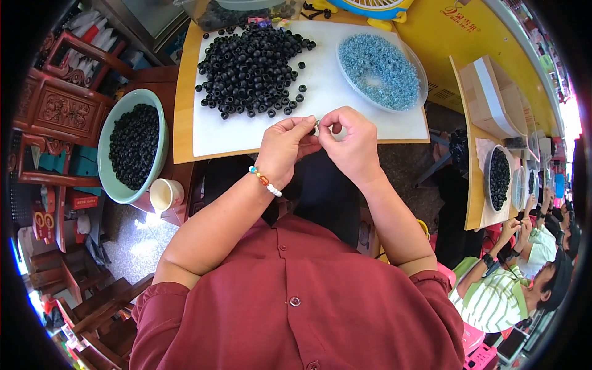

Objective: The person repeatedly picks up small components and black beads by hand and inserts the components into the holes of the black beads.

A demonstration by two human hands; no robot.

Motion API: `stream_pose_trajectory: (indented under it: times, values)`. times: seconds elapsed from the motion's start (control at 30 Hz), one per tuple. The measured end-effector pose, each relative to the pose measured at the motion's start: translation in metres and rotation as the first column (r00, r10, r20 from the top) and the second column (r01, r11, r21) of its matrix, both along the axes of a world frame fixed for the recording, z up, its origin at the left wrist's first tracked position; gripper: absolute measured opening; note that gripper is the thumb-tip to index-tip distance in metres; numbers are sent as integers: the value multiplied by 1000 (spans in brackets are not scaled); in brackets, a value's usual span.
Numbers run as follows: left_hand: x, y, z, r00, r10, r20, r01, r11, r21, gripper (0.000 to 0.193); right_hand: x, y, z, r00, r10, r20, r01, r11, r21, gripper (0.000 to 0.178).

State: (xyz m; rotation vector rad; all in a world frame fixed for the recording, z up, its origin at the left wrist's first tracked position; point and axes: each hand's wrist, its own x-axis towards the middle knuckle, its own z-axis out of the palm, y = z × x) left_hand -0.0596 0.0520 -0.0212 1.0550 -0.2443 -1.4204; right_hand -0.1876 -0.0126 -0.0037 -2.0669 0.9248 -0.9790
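Closest to the camera is your maroon buttoned shirt [280, 271], with both forearms reaching up from it toward the wooden table [183, 117]. Your left hand [285, 148] wears a bracelet of coloured and white beads [265, 180] at the wrist; its grip is pinched together, thumb against forefinger, on a small piece [317, 127]. Your right hand [353, 142] meets it from the other side, thumb and forefinger also closed on that small piece, which sits between your two sets of fingertips, over the near part of the white mat [246, 139]. Your fingers cover most of it, so you cannot tell its exact form. Beyond your left hand, black barrel beads [250, 74] are heaped on the mat, a few lying loose around the pile. Beyond your right hand, a round clear plastic tray [422, 92] holds tiny pale-blue pieces [382, 65] with a bare patch among them. To your left, a pale green basin [163, 139] holds more black beads [135, 148], with a cream cup [165, 196] just beside it. At your right, a co-worker in a striped shirt [493, 305] sits at another table [473, 206].
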Motion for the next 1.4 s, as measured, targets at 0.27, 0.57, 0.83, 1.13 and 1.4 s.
stream_pose_trajectory:
  times: [0.27, 0.57, 0.83, 1.13, 1.4]
  values:
    - [2, -4, 5, 998, -48, -40, 49, 998, 38, 16, -3, -10, -1, 991, 89, -103, -130, 845, -518, 18]
    - [5, -7, 10, 996, -72, -45, 75, 994, 77, 18, -1, -11, -10, 976, 142, 163, -158, 983, 90, 9]
    - [1, -9, 7, 995, -55, 80, 48, 995, 88, 19, -3, -13, -15, 982, 81, 171, -153, 873, 463, 13]
    - [5, -14, 4, 995, -77, 60, 69, 989, 131, 19, -1, -17, -15, 1000, 3, -10, 0, 953, 303, 11]
    - [4, -15, 8, 998, -63, 21, 60, 989, 136, 18, -3, -34, -44, 975, -163, -147, 103, 930, -352, 9]
